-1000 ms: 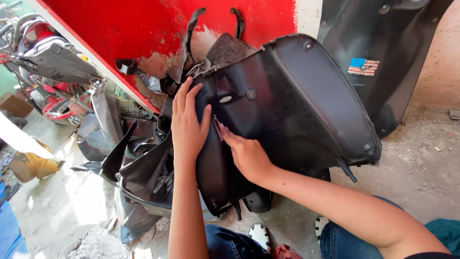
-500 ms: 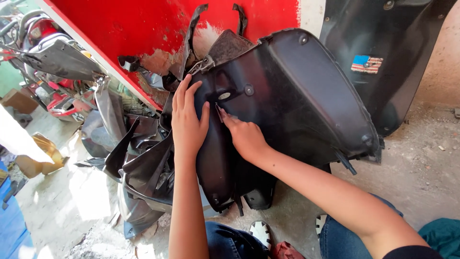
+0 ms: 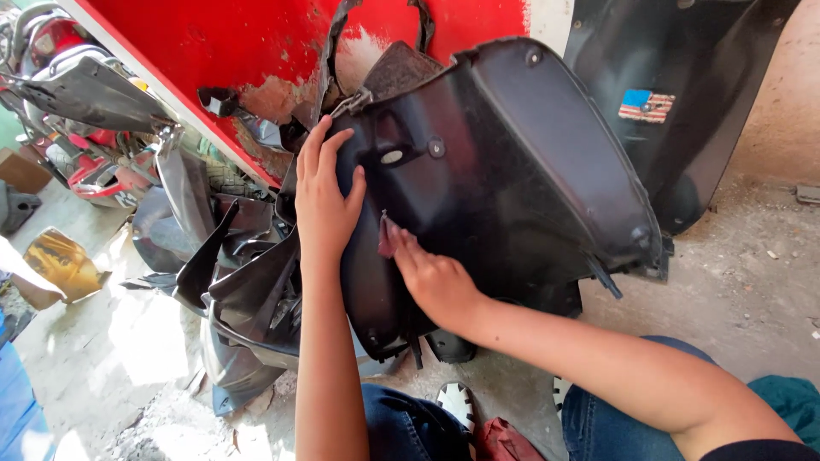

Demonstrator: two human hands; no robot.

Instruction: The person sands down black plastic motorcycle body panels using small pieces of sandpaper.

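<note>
Large black plastic scooter body panel [image 3: 512, 188] stands on edge against red painted wall [image 3: 256, 43], lower edge on dusty concrete floor [image 3: 735, 290]. Left hand [image 3: 327, 201] flat on panel's left rim, fingers spread, grip open, clasping nothing. Right hand [image 3: 436, 277] presses small reddish rag [image 3: 385, 239] against panel's inner face, fingers half curled over it. Pile of black plastic fairing pieces [image 3: 231, 290] just beside, left.
</note>
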